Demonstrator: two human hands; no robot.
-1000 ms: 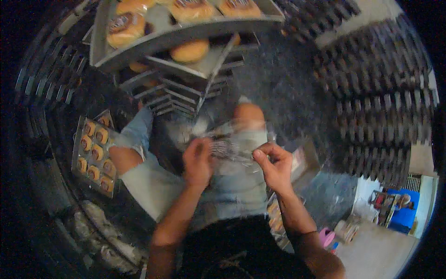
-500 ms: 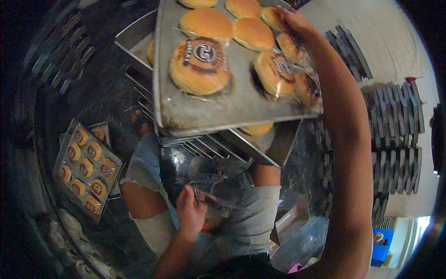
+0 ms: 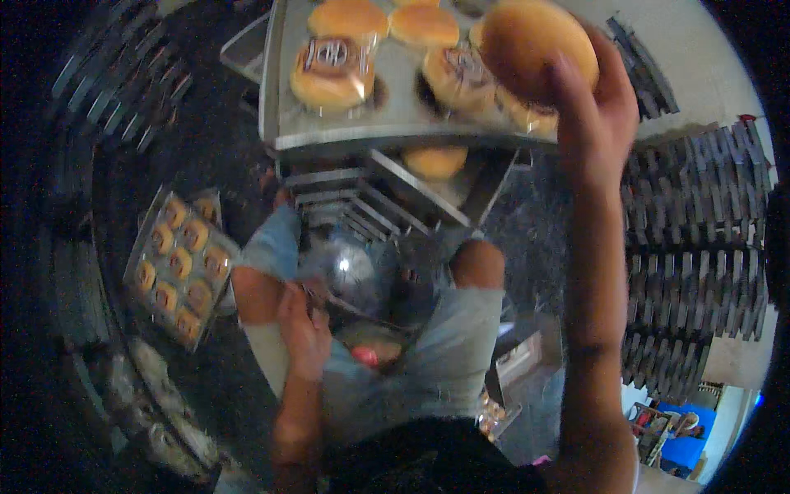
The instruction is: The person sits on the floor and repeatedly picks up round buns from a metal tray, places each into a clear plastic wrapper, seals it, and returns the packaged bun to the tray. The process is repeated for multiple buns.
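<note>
- Nearest in, a black shirt (image 3: 411, 459) and ripped, light jeans (image 3: 457, 358) were worn, knees spread wide.
- The left hand (image 3: 304, 337) was kept low by the left knee, fingers curled. It's too blurry there, so whether anything was pinched couldn't be told, sorry.
- Just outside the right leg, an open box (image 3: 520, 362) could be seen.
- The right hand (image 3: 607, 111) was raised way up front, with a plain bun (image 3: 535, 49) gripped between thumb and fingers, over the right part of the upper tray (image 3: 395, 111).
- On that upper tray, at least 2 buns were covered in clear, printed wrap (image 3: 333, 70), and 2 or more bare buns (image 3: 346, 18) were set behind them.
- Under it, another bun (image 3: 436, 163) was held on a lower tray (image 3: 476, 188), kinda shadowed.
- Off to the left, lower down, a tilted tray (image 3: 146, 224) was filled with rows of small-looking buns (image 3: 181, 263).
- Farther off, dark trays (image 3: 695, 230) were stacked high along the right, and something blue (image 3: 683, 449) was visible past them.
</note>
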